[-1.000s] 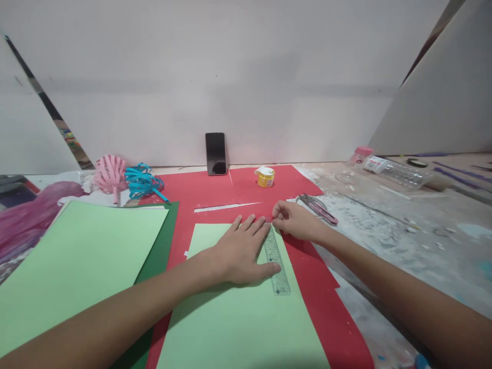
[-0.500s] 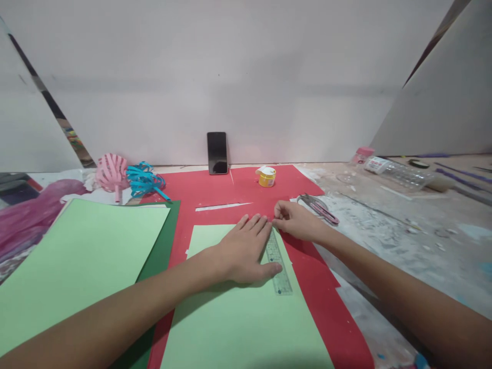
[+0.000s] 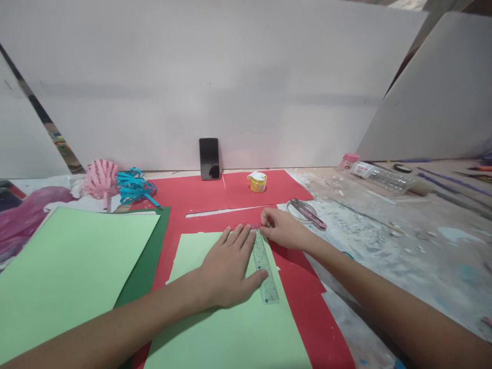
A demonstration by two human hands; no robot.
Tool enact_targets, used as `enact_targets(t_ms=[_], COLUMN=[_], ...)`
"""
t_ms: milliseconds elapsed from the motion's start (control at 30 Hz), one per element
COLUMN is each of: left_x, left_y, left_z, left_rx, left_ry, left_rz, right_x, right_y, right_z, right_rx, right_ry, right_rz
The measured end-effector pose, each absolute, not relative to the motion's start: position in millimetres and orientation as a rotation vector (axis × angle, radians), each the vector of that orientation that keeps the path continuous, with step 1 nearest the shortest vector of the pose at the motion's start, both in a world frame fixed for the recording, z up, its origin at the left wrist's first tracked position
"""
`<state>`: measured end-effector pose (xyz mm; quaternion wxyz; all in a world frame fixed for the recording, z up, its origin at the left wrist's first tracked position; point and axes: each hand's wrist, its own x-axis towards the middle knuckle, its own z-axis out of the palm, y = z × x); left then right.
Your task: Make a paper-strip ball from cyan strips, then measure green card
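On the worktable, a light green sheet of paper lies on top of a large red sheet of card. A clear plastic ruler rests along the right-hand edge of the green sheet, running away from the person. The left hand lies flat, palm down, on the green sheet beside the ruler; its fingers are stretched out and slightly spread, and the thumb presses on the ruler's near half. The right hand sits at the ruler's far end, fingers curled in, thumb and forefinger pinched together at the top corner of the paper. What they pinch is too small to make out.

To the left, a second, larger light green sheet lies over a dark green sheet, which shows as a strip along its right side. A narrow white paper strip lies across the red card beyond the hands. Just right of the right hand, a pair of pink-handled scissors lies on the bare, paint-stained tabletop. Further back, a small yellow jar with a white lid stands on the red card, and a black phone leans upright against the white backboard. At the far left sit a pink cut-paper ball and a bundle of blue paper strips, touching. A clear plastic bottle with a pink cap lies on its side at the far right.
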<state>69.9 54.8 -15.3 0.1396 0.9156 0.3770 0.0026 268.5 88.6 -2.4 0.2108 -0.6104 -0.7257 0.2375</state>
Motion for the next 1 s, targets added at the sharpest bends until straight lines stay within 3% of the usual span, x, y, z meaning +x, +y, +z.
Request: enact_targets(t_ms=[500,1000], left_x=[69.8,72.4], left_y=[55.9,57.3], left_z=[-15.0,-18.5], left_rx=[2.669,2.678], left_ry=[1.056,1.015], left_rz=[0.033,0.078], right_x=[270.6,269.5], right_y=[92.3,88.7], right_z=[-6.1,-4.5], right_rx=[-1.727,-1.739], right_ry=[-2.006,-1.864], right_rz=[0.592,0.889])
